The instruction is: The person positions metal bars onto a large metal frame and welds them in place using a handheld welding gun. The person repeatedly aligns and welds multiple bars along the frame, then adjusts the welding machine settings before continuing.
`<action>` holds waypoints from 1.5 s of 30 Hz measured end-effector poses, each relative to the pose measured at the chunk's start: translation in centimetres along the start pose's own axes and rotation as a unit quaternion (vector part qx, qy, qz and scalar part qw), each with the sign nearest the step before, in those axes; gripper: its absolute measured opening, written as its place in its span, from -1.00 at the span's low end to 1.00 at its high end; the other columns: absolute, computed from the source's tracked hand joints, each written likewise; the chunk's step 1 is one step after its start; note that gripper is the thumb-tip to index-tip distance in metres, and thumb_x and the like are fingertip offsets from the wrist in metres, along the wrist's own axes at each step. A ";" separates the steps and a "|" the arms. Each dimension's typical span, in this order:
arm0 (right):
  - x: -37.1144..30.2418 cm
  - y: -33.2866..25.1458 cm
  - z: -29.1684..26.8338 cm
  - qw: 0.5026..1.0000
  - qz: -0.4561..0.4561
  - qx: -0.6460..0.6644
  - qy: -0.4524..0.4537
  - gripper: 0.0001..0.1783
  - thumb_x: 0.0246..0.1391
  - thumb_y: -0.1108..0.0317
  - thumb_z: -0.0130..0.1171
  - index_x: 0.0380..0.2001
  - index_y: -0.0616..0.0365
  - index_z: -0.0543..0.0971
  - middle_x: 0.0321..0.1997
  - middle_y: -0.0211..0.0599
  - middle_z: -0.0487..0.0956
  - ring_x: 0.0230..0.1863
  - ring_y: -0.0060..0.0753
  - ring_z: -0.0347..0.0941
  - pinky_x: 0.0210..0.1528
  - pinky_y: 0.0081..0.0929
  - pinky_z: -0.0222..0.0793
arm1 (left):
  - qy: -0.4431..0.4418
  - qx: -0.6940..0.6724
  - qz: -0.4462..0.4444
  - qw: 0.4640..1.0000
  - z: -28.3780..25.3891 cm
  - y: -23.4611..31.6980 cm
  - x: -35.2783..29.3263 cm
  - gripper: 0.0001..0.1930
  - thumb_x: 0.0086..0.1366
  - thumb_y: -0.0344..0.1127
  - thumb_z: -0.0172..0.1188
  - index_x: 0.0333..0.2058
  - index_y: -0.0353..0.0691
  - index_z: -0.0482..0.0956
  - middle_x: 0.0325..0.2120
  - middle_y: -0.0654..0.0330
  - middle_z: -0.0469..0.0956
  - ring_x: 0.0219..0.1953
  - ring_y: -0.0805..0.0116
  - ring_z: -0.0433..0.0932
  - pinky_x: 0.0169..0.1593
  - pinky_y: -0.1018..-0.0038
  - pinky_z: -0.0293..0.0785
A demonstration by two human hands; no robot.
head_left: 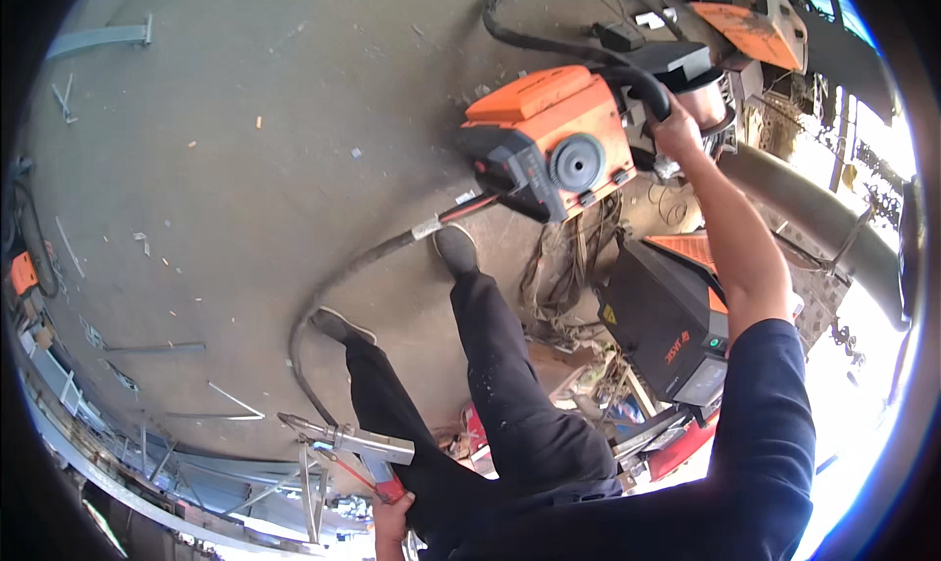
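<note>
My left hand [392, 514] is closed round the red and grey grip of a laser welding gun [377, 446], its silver barrel and tapered nozzle pointing left. From the gun a thick black hose [306, 311] curves up to an orange and black wire feeder [549, 130] with a round grey dial. At the far right end of the feeder, my right hand [676, 130] grips a thick black cable [647, 86] beside the copper-coloured wire spool [702, 102]. The feeder looks tilted; what lies under my right palm is hidden.
A black and orange welding machine [652, 316] stands right of my legs. Another orange unit [753, 34] is at the far right, near a large pipe [814, 208]. Loose cables [578, 257] lie between. Metal frames [225, 492] stand at lower left, and scraps dot the concrete floor [265, 189].
</note>
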State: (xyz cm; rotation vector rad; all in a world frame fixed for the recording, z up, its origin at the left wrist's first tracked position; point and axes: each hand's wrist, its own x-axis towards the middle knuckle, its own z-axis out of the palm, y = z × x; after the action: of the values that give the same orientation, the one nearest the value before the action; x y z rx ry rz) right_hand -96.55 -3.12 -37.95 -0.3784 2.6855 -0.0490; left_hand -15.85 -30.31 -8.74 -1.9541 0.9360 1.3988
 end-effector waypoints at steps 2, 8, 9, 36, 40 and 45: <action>0.8 3.7 -0.4 0.999 -0.017 -0.021 0.025 -0.34 0.26 -0.01 0.34 0.36 -0.10 0.46 0.03 0.09 0.68 0.13 0.05 0.63 0.15 -0.19 0.50 | 0.005 0.033 -0.003 0.999 1.3 2.5 -0.9 -0.44 0.01 -0.38 0.50 0.01 -0.27 0.50 -0.21 0.22 0.56 -0.19 0.32 0.54 0.00 0.35 0.49; 0.2 6.9 -0.5 0.999 -0.033 0.011 0.030 -0.30 0.24 0.10 0.36 0.41 -0.21 0.41 0.09 0.04 0.67 0.14 0.06 0.61 0.16 -0.22 0.51 | 0.031 0.094 -0.024 0.995 -0.6 7.4 -2.1 -0.54 0.05 -0.46 0.48 -0.06 -0.24 0.53 -0.25 0.26 0.58 -0.21 0.37 0.56 0.00 0.38 0.49; 0.0 8.1 -0.3 0.999 -0.019 -0.020 0.044 -0.24 0.19 0.21 0.32 0.45 -0.29 0.34 0.14 0.07 0.63 0.19 0.16 0.56 0.22 -0.13 0.46 | 0.038 0.084 -0.021 0.996 -0.3 8.7 -2.1 -0.56 0.05 -0.47 0.48 -0.09 -0.22 0.53 -0.27 0.27 0.58 -0.23 0.38 0.56 -0.01 0.40 0.49; -28.5 -10.1 17.7 0.911 -0.148 -0.332 -0.194 -0.24 0.06 0.27 0.21 0.40 -0.21 0.38 0.63 0.02 0.07 0.16 0.08 0.59 0.08 -0.07 0.61 | -0.033 -0.024 -0.062 0.997 -8.2 -3.2 2.2 -0.30 -0.10 -0.34 0.64 0.01 -0.26 0.45 -0.30 0.24 0.61 -0.27 0.40 0.58 -0.13 0.48 0.52; -27.4 -9.4 18.7 0.902 -0.143 -0.361 -0.189 -0.21 0.14 0.25 0.15 0.47 -0.26 0.30 0.67 0.06 -0.04 0.24 0.17 0.53 0.13 -0.07 0.58 | -0.021 -0.035 -0.064 0.997 -7.7 -3.7 2.4 -0.30 -0.11 -0.32 0.63 0.01 -0.26 0.46 -0.31 0.22 0.61 -0.28 0.40 0.59 -0.13 0.47 0.54; -26.7 -9.3 19.4 0.891 -0.137 -0.394 -0.181 -0.27 0.22 0.26 0.07 0.48 -0.24 0.29 0.69 0.06 -0.08 0.25 0.15 0.50 0.12 -0.10 0.56 | -0.020 -0.051 -0.064 0.996 -7.7 -4.6 2.7 -0.30 -0.12 -0.33 0.61 0.02 -0.25 0.46 -0.32 0.22 0.61 -0.28 0.39 0.59 -0.14 0.45 0.55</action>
State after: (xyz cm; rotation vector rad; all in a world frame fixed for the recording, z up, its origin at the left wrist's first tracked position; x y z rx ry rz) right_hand -62.81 -4.33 -43.82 -0.9007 2.1440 0.9536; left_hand -7.27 -34.09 -8.74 -2.0152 0.7205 1.4312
